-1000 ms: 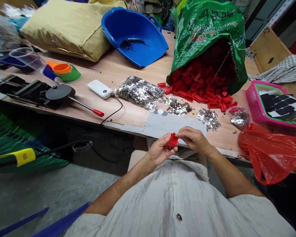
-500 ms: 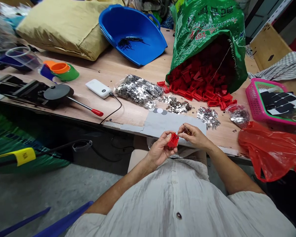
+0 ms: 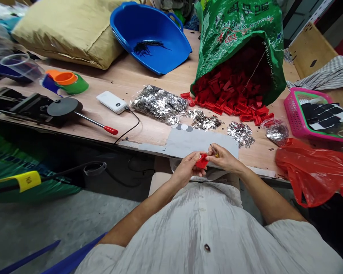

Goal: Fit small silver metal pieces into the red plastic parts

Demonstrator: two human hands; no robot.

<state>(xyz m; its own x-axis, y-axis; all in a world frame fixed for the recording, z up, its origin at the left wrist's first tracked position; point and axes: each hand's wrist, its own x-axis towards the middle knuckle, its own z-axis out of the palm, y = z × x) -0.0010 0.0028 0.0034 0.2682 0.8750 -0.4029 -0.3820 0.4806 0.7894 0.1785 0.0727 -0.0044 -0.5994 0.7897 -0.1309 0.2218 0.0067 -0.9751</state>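
Fingers and thumb of my left hand (image 3: 188, 167) are closed on a small red plastic part (image 3: 201, 161), open like a little box, just in front of the table edge. My right hand (image 3: 223, 158) meets it from the right, its fingertips at the part. Tucked in that hand is a small tool with a yellowish handle (image 3: 217, 155) and a thin dark shaft; its kind is mostly hidden by the fingers. Whether a tiny piece sits between the right fingertips, I cannot make out. Beneath and beyond the hands lies a grey sheet (image 3: 198, 141) with several round discs (image 3: 183, 127) at its far edge.
Piles of small metal pieces (image 3: 240, 134) and a clear bag of metal discs (image 3: 159, 103) lie beyond the sheet. A green sack (image 3: 211, 49) spills red parts. Around are a blue scoop (image 3: 171, 57), pink basket (image 3: 292, 114), red bag (image 3: 311, 171), power bank (image 3: 111, 102) and lever press (image 3: 64, 107).
The red part has turned in my left hand. My right fingertips have come closer and now touch it. The view has shifted slightly.
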